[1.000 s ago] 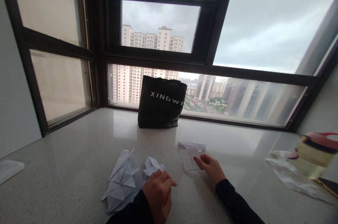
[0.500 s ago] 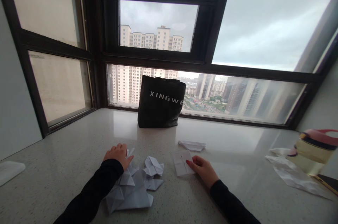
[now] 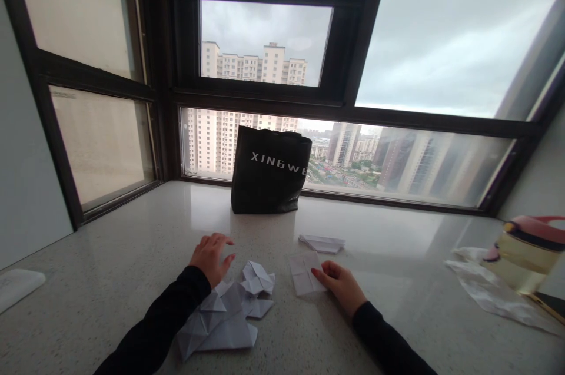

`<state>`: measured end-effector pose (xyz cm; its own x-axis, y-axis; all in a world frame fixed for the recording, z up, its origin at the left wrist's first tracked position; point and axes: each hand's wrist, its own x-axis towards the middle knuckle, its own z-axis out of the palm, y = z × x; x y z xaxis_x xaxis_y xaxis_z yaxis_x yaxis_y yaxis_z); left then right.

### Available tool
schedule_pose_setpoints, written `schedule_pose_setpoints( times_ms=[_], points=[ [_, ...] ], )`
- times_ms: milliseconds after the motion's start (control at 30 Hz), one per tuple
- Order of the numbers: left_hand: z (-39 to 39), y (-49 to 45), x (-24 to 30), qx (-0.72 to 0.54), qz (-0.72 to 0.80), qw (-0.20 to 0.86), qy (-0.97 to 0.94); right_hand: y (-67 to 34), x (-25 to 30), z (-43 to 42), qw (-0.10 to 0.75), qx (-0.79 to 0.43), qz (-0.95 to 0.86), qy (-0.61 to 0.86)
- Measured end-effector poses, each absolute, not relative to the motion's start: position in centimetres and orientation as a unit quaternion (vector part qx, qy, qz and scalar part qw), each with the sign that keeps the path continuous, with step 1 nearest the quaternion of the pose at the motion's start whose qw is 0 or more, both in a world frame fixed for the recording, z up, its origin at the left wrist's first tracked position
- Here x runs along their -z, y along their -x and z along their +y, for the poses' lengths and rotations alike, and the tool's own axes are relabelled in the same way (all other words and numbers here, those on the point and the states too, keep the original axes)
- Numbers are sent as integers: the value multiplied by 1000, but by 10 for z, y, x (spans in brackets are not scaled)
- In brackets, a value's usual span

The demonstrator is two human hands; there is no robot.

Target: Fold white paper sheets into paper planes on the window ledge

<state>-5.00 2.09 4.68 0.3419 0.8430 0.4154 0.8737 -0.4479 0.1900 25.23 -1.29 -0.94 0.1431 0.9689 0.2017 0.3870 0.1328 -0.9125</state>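
My right hand (image 3: 339, 282) pinches the right edge of a small square of creased white paper (image 3: 306, 274) between thumb and fingers. Just behind that square lies a narrow folded paper strip (image 3: 323, 244). My left hand (image 3: 213, 257) is above the far end of a pile of folded white paper (image 3: 227, 328), its thumb and fingers apart and nothing between them. At the pile's right side sits a folded paper piece (image 3: 256, 278) with several pointed flaps. The left hand and sleeve hide part of the pile.
A black bag (image 3: 270, 172) stands by the window at the back of the speckled counter (image 3: 388, 316). On the right are a bottle with a pink lid (image 3: 527, 254), crumpled tissue (image 3: 483, 289) and a phone edge (image 3: 547, 305). A white object (image 3: 20, 288) lies far left.
My left hand has moved right and slightly up, off the pile's left side, with its fingers now reaching toward the middle. My right hand and its paper square have stayed in place.
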Motion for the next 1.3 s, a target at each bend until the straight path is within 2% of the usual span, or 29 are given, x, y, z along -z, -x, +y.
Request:
schedule_pose_setpoints(
  times_ms=[133, 333, 533, 667, 767, 1100, 1300],
  points=[
    [7, 28, -29, 198, -432, -62, 878, -252, 9, -13, 479, -299, -580, 587],
    [0, 11, -20, 162, -430, -122, 880, -252, 8, -14, 479, -297, -581, 588],
    [10, 27, -39, 387, -464, -157, 781, -251, 8, -14, 477, -301, -582, 586],
    [18, 35, -47, 515, -459, -295, 661, -251, 9, -14, 474, -306, -584, 584],
    [25, 37, -44, 531, -454, -351, 624, -251, 9, -14, 472, -309, -584, 584],
    [44, 48, -24, 463, -501, -366, 633, -249, 5, -16, 472, -312, -579, 587],
    [38, 58, -33, 382, -535, -294, 693, -249, 5, -16, 474, -320, -577, 583]
  ],
)
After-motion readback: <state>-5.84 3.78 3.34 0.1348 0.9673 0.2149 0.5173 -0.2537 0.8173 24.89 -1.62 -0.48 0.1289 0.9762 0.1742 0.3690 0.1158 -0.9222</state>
